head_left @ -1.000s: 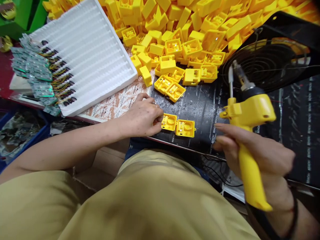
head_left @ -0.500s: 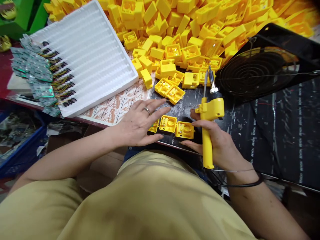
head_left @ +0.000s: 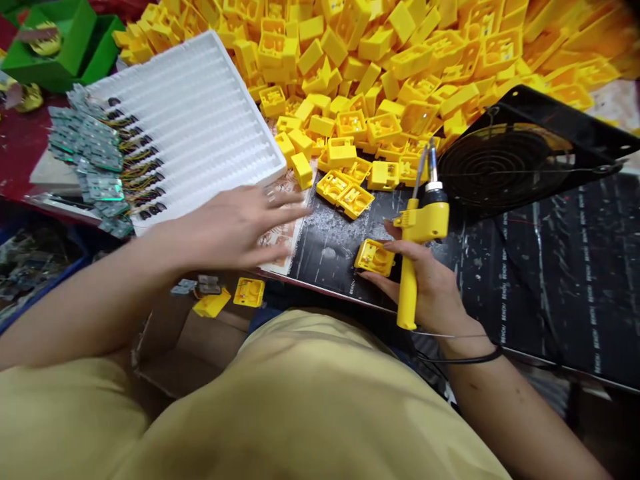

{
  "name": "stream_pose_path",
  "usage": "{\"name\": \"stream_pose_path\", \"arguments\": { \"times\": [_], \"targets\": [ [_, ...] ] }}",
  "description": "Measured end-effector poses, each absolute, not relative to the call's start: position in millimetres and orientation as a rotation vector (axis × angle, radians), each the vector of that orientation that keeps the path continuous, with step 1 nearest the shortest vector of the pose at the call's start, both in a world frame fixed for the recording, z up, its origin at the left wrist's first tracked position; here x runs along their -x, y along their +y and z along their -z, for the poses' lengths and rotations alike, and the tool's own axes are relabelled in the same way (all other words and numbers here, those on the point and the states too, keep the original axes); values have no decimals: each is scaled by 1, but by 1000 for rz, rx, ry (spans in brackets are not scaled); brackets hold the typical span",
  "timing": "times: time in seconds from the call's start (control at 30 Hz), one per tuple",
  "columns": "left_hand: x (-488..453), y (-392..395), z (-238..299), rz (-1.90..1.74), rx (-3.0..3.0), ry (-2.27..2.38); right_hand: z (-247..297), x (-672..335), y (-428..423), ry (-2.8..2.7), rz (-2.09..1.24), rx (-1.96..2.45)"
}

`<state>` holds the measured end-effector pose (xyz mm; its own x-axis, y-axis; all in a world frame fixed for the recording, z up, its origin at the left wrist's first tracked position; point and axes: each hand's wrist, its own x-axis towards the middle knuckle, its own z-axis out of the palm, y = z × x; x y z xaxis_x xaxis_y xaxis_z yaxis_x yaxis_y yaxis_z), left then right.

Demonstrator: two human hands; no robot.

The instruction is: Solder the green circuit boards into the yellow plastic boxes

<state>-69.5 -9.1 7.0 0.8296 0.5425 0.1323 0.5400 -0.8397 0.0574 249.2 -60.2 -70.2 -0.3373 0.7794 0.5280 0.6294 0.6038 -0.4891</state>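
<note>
My right hand (head_left: 425,273) is wrapped around a yellow soldering gun (head_left: 411,293), its metal tip pointing away from me. The thumb and fingertips of that hand also touch a small yellow plastic case (head_left: 375,258), open side up at the table edge. My left hand (head_left: 250,223), slightly blurred, is stretched out with fingers apart and holds nothing, near the corner of the white foam tray (head_left: 215,100). Below the table edge, beneath my left forearm, are a yellow case (head_left: 249,292) and another yellow piece (head_left: 213,303), over a cardboard box (head_left: 185,353).
A big heap of yellow cases (head_left: 350,73) covers the back of the table. Circuit boards with wires (head_left: 90,147) hang over the tray's left side. A black fan (head_left: 505,153) stands at the right. Green bins (head_left: 65,47) are at the far left.
My left hand has moved left, away from the row of cases. One case stays by my right hand; yellow pieces now show below the table edge. The view has shifted slightly.
</note>
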Motion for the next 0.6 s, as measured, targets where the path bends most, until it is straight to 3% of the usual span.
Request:
{"name": "stream_pose_path", "arguments": {
  "times": [0.23,0.47,0.6],
  "targets": [
    [-28,43,53,-216,-3085,795,73,-256,-62,-2111,-227,1132],
    [-11,-10,44,-491,-2830,730,66,-269,-62,-2169,-293,1122],
    [-11,-2,37,-567,-2735,791,65,-268,-61,-2188,-301,1092]
  ]
}}
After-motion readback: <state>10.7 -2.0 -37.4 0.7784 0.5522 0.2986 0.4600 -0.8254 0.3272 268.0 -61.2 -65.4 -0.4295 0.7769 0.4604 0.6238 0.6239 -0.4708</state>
